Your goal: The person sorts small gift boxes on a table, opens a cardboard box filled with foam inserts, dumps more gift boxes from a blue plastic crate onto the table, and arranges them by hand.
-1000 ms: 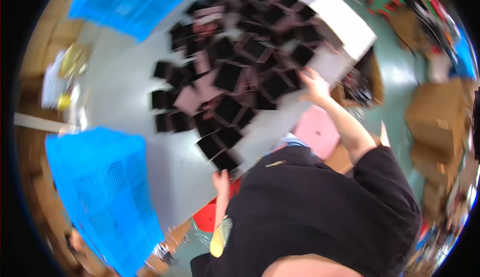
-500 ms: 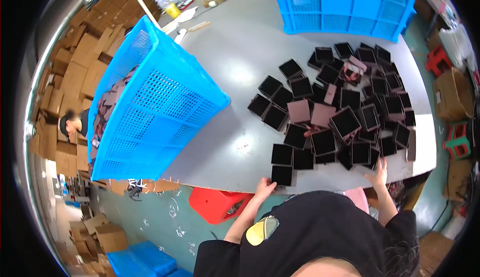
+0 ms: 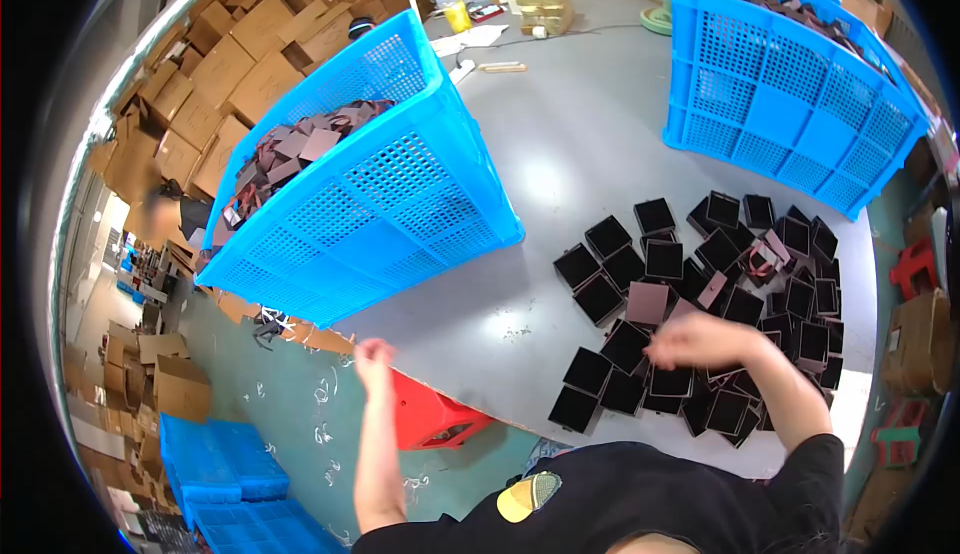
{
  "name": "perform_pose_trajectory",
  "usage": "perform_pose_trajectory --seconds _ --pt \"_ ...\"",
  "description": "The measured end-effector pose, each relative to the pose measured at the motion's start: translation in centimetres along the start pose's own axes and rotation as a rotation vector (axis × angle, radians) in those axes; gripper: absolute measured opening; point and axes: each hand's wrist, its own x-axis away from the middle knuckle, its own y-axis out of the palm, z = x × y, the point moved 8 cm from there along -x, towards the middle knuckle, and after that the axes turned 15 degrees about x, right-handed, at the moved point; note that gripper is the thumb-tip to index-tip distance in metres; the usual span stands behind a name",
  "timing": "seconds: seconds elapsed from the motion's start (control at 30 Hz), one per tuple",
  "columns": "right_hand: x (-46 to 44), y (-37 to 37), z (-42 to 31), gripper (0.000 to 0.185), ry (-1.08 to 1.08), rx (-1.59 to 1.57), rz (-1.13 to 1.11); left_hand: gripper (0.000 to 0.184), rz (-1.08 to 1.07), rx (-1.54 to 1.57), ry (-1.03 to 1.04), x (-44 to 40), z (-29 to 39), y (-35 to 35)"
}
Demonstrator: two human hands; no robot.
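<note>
Just then, your right hand [image 3: 692, 342] was over the black boxes [image 3: 718, 251], which lay spread from the near edge of the table [image 3: 560, 134] up along its right edge. Your fingers there curled inward, but blur hid whether they held anything. Your left hand [image 3: 375, 356], loosely curled, was at the near edge, near a filled blue crate [image 3: 365, 239]; its hold I could not tell.

Black boxes [image 3: 743, 306]: I see them clustered right — dark square faces up, many overlapping.
Mauve square [image 3: 647, 303]: lies among them — toward the cluster's left.
</note>
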Motion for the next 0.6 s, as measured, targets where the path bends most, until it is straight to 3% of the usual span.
perform_pose_trajectory --seconds 0.07,0.1,0.23,0.33,0.47,0.57,0.6 --pt "-6.2 -6.0 -3.0 0.026 -0.116 0.035 0.215 0.021 0.102 -0.096 0.271 -5.5 5.4 -2.7" --pt "-8.5 -8.0 -5.2 0.028 -0.054 -0.151 0.156 0.023 0.141 -0.198 0.439 -7.5 8.7 -3.4" --pt "-17.8 -16.5 -9.3 0.034 0.017 -0.055 0.410 0.026 0.273 -0.233 0.606 -12.1 18.6 -4.7" --pt "-23.0 -21.7 -11.1 0.043 0.142 -0.073 0.591 0.029 0.330 -0.544 0.924 -15.7 22.8 -5.6" --pt "-30.2 -26.1 -14.2 0.066 0.267 0.028 0.675 0.032 0.095 -0.682 1.127 -17.7 28.0 0.3" --pt "-35.2 -28.6 -16.7 0.058 0.339 0.205 0.718 0.024 -0.141 -0.734 1.104 -21.8 28.3 4.5" --pt "-36.5 -29.0 -17.6 0.053 0.380 0.288 0.730 0.031 -0.144 -0.835 1.076 -22.6 28.3 6.0"
